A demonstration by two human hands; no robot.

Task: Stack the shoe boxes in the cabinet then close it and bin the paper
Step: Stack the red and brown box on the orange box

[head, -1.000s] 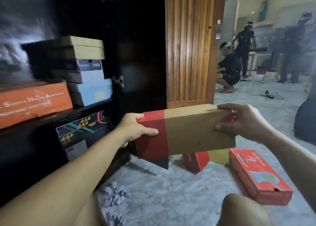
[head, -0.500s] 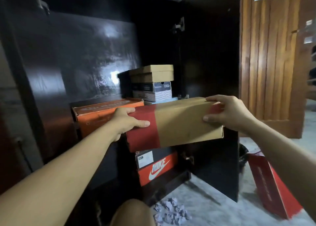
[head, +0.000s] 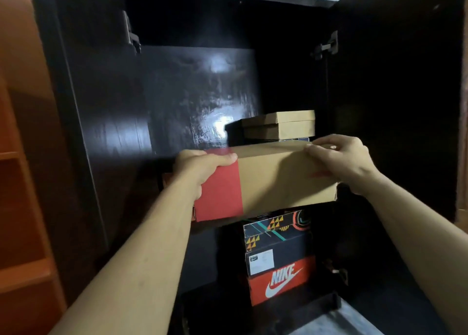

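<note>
Held box: we observe a brown cardboard shoe box [head: 278, 180] with a red band at its left end, raised level in front of the open cabinet [head: 192, 89], at the height of the upper shelf.
Left hand: the left hand [head: 202, 168] grips the red end, thumb lying across the front face, fingers wrapped round the far side.
Right hand: the right hand [head: 339, 157] holds the right end, fingertips curled over the top edge, palm against the end face.
Upper shelf: behind the held box we note a plain brown box [head: 281, 125] on top of a stack at the right; what lies below it is mostly hidden, so we cannot tell how many boxes it holds.
Lower shelf: a dark box with a triangle pattern [head: 277, 229] sits on a black box bearing a white label [head: 278, 258], which sits on an orange Nike box [head: 281, 282].
Doors: both cabinet doors stand open; the right door [head: 395, 101] is dark, with a hinge visible near its top.
Surroundings: an orange-brown shelf unit [head: 22, 208] stands just beside the cabinet on the left.
</note>
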